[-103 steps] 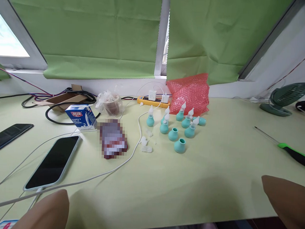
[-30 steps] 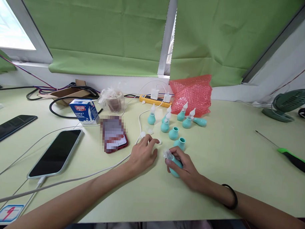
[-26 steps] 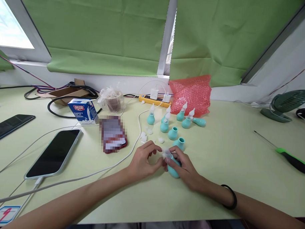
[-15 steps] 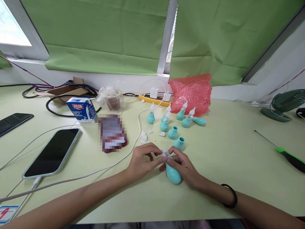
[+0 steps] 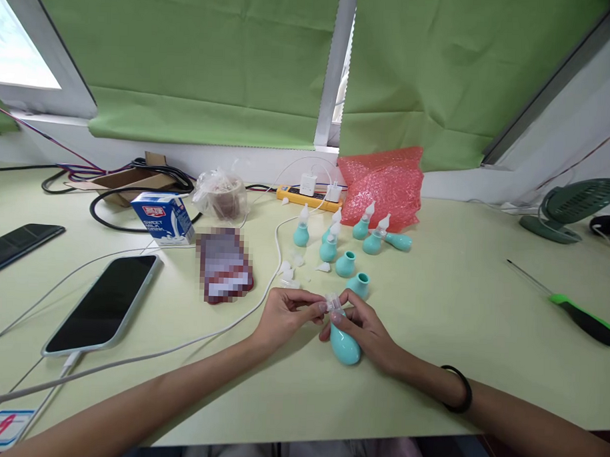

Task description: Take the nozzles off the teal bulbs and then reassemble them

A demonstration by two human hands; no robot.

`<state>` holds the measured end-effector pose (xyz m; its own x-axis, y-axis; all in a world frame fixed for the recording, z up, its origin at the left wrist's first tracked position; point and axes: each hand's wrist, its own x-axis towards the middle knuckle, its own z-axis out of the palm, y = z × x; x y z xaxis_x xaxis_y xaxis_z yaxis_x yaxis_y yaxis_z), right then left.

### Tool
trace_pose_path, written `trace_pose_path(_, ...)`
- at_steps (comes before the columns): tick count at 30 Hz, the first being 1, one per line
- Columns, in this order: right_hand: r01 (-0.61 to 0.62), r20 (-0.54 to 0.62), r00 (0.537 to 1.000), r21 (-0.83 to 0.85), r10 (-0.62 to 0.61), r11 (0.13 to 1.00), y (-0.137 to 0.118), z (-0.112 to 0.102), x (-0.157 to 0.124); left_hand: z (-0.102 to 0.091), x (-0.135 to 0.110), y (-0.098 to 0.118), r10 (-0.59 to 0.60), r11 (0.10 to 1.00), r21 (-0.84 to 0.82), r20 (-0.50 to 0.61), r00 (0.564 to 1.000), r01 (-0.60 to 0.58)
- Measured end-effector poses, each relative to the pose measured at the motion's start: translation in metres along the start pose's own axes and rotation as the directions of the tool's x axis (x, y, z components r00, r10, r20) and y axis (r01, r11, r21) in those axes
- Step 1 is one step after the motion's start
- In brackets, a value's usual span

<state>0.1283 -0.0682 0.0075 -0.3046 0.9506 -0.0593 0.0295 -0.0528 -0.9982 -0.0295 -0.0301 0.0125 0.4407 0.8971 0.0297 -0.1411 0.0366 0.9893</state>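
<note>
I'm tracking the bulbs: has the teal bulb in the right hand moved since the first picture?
Yes. The teal bulb moved away from the pink bubble wrap, toward the person.

Smooth, faintly glossy teal rubber on the bulb (image 5: 344,344); clear plastic on its tip (image 5: 333,301); matt, smooth desk (image 5: 446,327); crinkly pink bubble wrap (image 5: 381,184).

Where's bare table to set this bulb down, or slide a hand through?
Widest bare table lies between the right hand, holding the teal bulb, and the green screwdriver. The left hand pinches its clear tip. A smaller patch sits between both forearms at the near edge. Crowded: loose bulbs behind the hands; phone and white cable to the left.
</note>
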Motion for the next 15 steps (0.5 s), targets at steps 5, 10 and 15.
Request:
trace_pose_path(5,0.016,-0.030,0.999,-0.021,-0.017,1.000,0.002,0.001,0.000,0.001,-0.001,0.000,-0.012,1.000,0.016,-0.025,1.000,0.013)
trace_pose_path(10,0.009,-0.085,0.996,-0.059,-0.014,0.998,0.001,0.002,0.000,-0.003,0.000,-0.006,0.432,0.801,0.427,0.072,0.899,-0.419)
trace_pose_path(15,-0.019,-0.076,0.997,-0.047,0.015,0.999,0.001,0.002,0.000,-0.012,0.005,-0.012,0.742,0.260,0.629,0.355,0.568,-0.733)
